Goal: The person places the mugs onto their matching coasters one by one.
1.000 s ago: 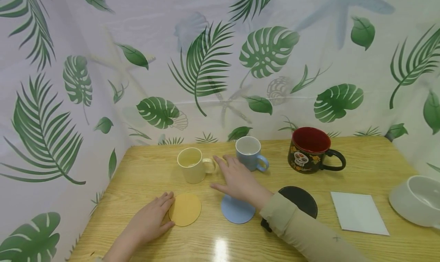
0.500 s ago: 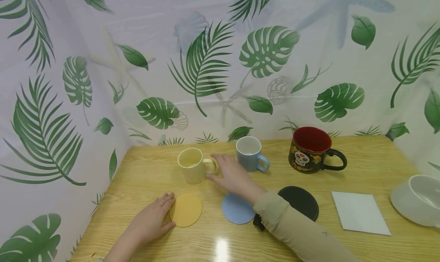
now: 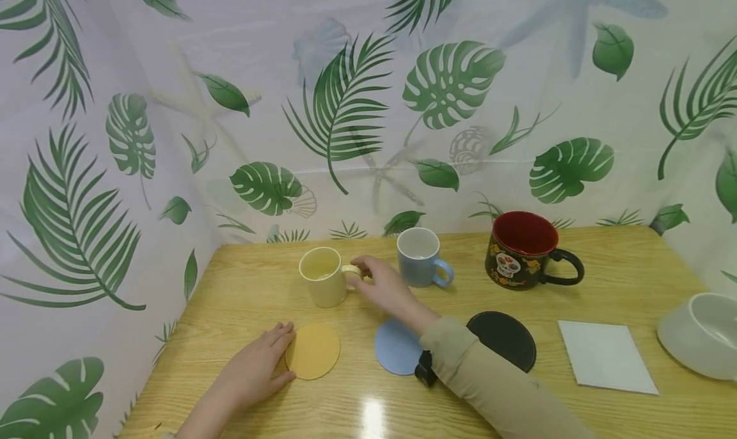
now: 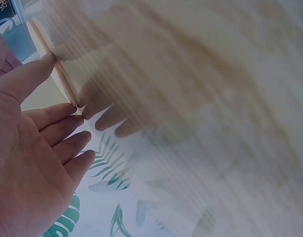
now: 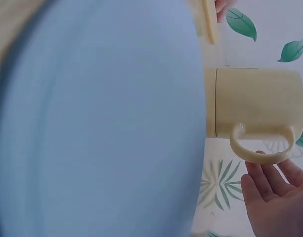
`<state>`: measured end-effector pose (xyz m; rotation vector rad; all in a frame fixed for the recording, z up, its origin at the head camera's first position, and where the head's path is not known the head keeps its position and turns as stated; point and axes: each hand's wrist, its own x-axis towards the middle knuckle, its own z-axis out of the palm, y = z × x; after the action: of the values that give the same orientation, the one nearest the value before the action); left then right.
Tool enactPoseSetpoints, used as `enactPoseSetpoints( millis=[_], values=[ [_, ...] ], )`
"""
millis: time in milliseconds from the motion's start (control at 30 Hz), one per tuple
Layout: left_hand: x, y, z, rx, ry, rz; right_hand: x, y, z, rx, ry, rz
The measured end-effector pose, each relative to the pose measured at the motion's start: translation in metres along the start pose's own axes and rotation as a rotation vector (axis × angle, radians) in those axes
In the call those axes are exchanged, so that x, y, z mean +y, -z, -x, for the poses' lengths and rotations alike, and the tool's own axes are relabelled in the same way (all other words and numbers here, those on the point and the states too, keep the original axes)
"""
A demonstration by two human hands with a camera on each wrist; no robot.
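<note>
Right grip (image 3: 387, 290) has reached the yellow mug's handle (image 5: 262, 158) — pinch unclear, hold seemingly possible; spread left grip (image 3: 253, 368) touches yellow coaster (image 3: 314, 351).

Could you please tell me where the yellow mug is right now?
In the head view, the yellow mug stands left of centre, just beyond the yellow coaster, with the right hand at its handle.

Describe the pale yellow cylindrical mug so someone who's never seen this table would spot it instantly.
On the light wood-grain table, look along the back, near the leaf-print cloth backdrop. The pale yellow cylindrical mug is leftmost there, with the right hand at its handle. It is yellow inside and out, unlike the neighbouring light blue cylindrical mug, which is white inside.
</note>
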<state>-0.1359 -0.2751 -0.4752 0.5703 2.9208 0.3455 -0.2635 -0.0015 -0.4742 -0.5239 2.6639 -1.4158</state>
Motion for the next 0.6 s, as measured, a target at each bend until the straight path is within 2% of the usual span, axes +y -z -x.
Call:
enactPoseSetpoints(
  millis=[200, 500, 600],
  values=[
    [0.0, 0.001, -0.001, 0.006, 0.008, 0.02, 0.004, -0.003, -0.007, 0.012, -0.023, -0.118],
    [0.0, 0.002, 0.0, -0.002, 0.002, 0.028, 0.015, -0.002, -0.014, -0.014, 0.025, -0.126],
    [0.0, 0.003, 0.0, -0.001, 0.005, 0.026, 0.018, -0.001, -0.017, -0.039, 0.018, -0.163]
  ],
)
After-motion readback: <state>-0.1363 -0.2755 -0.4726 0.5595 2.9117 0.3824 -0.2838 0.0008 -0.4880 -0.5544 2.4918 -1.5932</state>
